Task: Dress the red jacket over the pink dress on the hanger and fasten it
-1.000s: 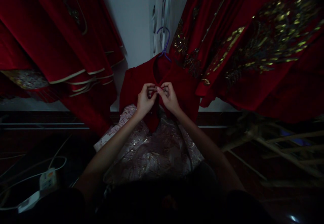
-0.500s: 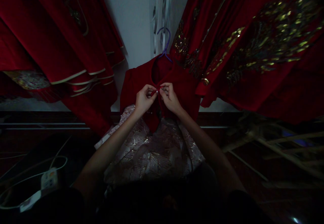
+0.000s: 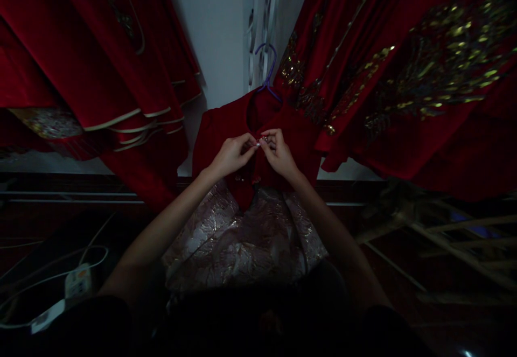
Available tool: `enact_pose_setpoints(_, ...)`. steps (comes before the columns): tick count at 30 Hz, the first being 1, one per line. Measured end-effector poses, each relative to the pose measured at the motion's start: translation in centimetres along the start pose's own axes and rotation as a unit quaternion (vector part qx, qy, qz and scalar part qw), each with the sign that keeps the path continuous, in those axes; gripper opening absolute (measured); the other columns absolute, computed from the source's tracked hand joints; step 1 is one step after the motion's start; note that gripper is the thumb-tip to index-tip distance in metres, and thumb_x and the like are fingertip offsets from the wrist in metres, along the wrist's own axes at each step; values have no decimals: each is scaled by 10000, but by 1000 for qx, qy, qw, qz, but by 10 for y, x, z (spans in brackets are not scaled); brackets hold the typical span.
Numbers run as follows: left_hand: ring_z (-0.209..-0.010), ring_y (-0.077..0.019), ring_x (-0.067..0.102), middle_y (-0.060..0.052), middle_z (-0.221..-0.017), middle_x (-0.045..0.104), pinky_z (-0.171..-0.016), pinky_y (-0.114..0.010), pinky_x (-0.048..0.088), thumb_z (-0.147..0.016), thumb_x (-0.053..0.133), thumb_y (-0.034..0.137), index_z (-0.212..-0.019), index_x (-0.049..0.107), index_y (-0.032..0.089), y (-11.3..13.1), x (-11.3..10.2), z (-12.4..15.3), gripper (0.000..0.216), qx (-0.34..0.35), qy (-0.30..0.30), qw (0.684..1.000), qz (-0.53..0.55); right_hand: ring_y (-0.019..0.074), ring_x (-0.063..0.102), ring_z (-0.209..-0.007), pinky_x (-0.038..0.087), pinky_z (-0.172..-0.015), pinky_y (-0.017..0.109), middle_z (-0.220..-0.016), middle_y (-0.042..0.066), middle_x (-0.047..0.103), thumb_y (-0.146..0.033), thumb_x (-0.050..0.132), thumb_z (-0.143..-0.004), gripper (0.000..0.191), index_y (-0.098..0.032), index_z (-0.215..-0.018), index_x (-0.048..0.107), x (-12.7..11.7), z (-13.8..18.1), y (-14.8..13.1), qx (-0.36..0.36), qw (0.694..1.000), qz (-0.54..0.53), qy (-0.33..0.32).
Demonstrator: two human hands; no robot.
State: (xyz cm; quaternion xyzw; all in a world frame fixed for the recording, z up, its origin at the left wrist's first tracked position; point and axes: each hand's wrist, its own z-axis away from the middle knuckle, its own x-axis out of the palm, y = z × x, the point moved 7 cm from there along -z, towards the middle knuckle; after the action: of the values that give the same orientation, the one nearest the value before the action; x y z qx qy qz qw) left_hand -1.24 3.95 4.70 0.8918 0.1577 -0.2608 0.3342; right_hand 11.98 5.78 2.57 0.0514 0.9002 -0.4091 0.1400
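Observation:
A red jacket [image 3: 220, 125] hangs in front of me on a purple hanger [image 3: 267, 71], its collar open at the top. Just below the collar, my left hand [image 3: 236, 152] pinches a small shiny button [image 3: 258, 144] at the front opening. Close against it, the fingertips of my right hand [image 3: 279, 153] are closed on the other front edge of the jacket, where a few more shiny beads show. Both hands partly hide the fastening. Lower on the front, small beaded trims [image 3: 239, 178] are visible. Shiny pale pink brocade cloth [image 3: 238, 238] spreads below the jacket.
Red garments with pale piping [image 3: 92, 77] hang on the left, and red ones with gold sequins [image 3: 444, 66] on the right. A white power strip [image 3: 78, 281] with cables lies lower left. Wooden bars [image 3: 452, 238] stand lower right. The room is dim.
The view has shifted slightly, so most things sit a little further right. Both hands stay at the jacket's front opening, with the fingertips slightly re-posed around the button.

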Motion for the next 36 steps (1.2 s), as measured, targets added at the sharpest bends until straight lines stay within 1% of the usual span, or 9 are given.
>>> enact_pose_setpoints(4,-700,-135,644,-21,-800,685,-636,-231,470,-829,538,217,-893,592,197,-8,4,2,86,-24,27,999,2,152,599,-792,452,-610,265,-914,33,594,-426,511,-893,250,-253,-1059,438,0,3,-3,8,1000,8,-13)
enact_pose_setpoints(11,-645,-114,623,-12,-785,670,-610,-213,462,-839,525,232,-900,579,185,-1,6,1,94,-1,-1,1000,13,142,596,-780,447,-625,261,-886,23,595,-383,560,-870,266,-242,-1057,433,-1,3,-6,-8,1000,14,-1)
enact_pose_setpoints(16,-640,-96,596,-6,-772,640,-605,-194,463,-863,531,311,-918,576,166,-1,6,3,162,12,-7,999,37,127,599,-777,461,-641,243,-866,11,591,-399,583,-860,272,-231,-1022,444,-2,1,-5,-10,1000,12,11)
enact_pose_setpoints(19,-662,-92,589,-10,-789,638,-617,-188,460,-882,518,379,-926,577,158,-5,7,3,232,8,-4,998,54,98,576,-679,443,-551,207,-829,-2,579,-427,567,-869,269,-231,-1009,447,-3,0,-4,0,1000,-10,-10)
enact_pose_setpoints(22,-696,-93,581,-14,-814,641,-636,-187,452,-902,488,420,-922,581,157,-10,8,2,280,-5,13,997,69,69,516,-546,379,-423,175,-757,-30,543,-460,533,-882,272,-241,-1016,445,-3,1,-2,21,998,-34,-45)
enact_pose_setpoints(24,-693,-92,570,-11,-809,635,-636,-188,443,-900,490,436,-914,582,156,-13,8,1,296,-12,22,996,82,65,506,-522,366,-393,166,-724,-42,524,-461,534,-881,270,-241,-1012,451,-3,1,-2,25,997,-38,-59)
enact_pose_setpoints(29,-677,-87,557,-2,-778,620,-622,-184,428,-891,508,446,-882,582,151,-13,9,-1,304,-14,34,995,94,69,523,-537,379,-395,163,-733,-40,541,-439,554,-873,262,-230,-1004,466,-4,1,-1,22,998,-35,-55)
enact_pose_setpoints(32,-671,-86,559,-6,-779,623,-612,-182,428,-897,499,437,-888,582,150,-12,9,-1,298,-10,28,996,83,70,518,-533,377,-403,167,-724,-40,550,-442,549,-875,268,-230,-1020,473,-4,1,1,22,998,-30,-46)
enact_pose_setpoints(36,-659,-82,556,-14,-808,634,-605,-180,429,-900,496,401,-914,581,153,-9,7,1,263,0,16,998,54,95,580,-658,433,-482,178,-802,0,617,-429,564,-867,263,-215,-1019,547,-10,1,-3,4,1000,17,-19)
